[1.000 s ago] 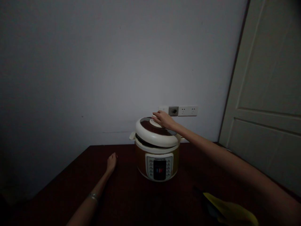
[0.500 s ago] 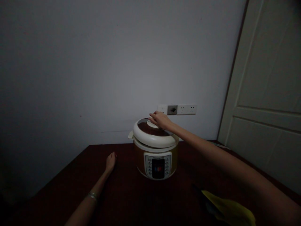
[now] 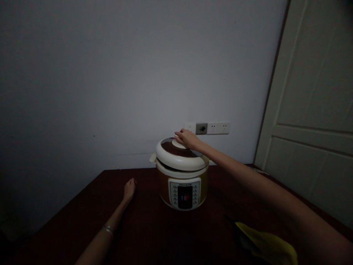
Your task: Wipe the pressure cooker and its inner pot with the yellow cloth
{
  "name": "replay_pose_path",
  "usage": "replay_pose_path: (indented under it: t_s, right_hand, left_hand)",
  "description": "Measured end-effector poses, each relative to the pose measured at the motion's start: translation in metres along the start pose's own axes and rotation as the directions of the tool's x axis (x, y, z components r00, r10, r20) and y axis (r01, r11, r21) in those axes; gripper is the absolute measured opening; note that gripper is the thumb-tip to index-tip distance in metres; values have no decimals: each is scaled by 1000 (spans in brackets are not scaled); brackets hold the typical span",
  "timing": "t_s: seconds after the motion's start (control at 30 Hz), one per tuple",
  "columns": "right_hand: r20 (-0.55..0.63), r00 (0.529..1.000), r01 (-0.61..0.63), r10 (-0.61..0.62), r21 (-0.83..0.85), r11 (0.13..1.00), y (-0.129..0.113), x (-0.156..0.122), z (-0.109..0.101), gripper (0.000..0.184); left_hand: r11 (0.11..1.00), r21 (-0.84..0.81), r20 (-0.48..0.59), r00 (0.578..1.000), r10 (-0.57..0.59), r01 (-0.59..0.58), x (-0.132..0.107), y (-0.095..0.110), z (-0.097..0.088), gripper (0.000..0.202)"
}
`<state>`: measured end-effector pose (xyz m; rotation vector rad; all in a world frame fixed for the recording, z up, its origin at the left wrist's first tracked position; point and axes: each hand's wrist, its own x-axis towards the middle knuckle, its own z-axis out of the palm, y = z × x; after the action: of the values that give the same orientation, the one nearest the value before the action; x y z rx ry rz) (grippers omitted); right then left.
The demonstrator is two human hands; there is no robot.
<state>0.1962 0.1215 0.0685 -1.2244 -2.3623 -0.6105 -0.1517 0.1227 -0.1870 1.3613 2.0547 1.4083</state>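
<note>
An electric pressure cooker (image 3: 162, 184), white with gold sides and a button panel facing me, stands on the dark red table (image 3: 132, 228). My right hand (image 3: 187, 139) grips the knob on top of its lid (image 3: 176, 162). The lid sits tilted, with a dark gap between its front rim and the body. To the left of the cooker, my left hand (image 3: 129, 189) rests on the table as a loose fist, apart from the cooker; nothing shows in it.
A yellow cloth (image 3: 267, 241) with a dark part lies at the front right, under my right forearm. Wall sockets (image 3: 218, 128) are behind the cooker. A pale door (image 3: 311, 110) stands at the right, and a thin light-coloured item (image 3: 259, 170) lies near the table's back right.
My right hand has raised the front of the lid slightly, and the gap under it has widened. My left hand stays in place.
</note>
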Motion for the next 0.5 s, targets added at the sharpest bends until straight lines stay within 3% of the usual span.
replay_pose_path:
  t_s: [0.23,0.5]
  right_hand:
    - [58,998,3,0,-48,999,-8,2,8,42]
    - [28,999,24,-22,-59,998,-10,3,19,42]
  left_hand:
    - [999,-32,-2,1000,-7,7,-2,4,-1,34]
    - [1000,-6,-32,999,-30,30,-2,5,1,34]
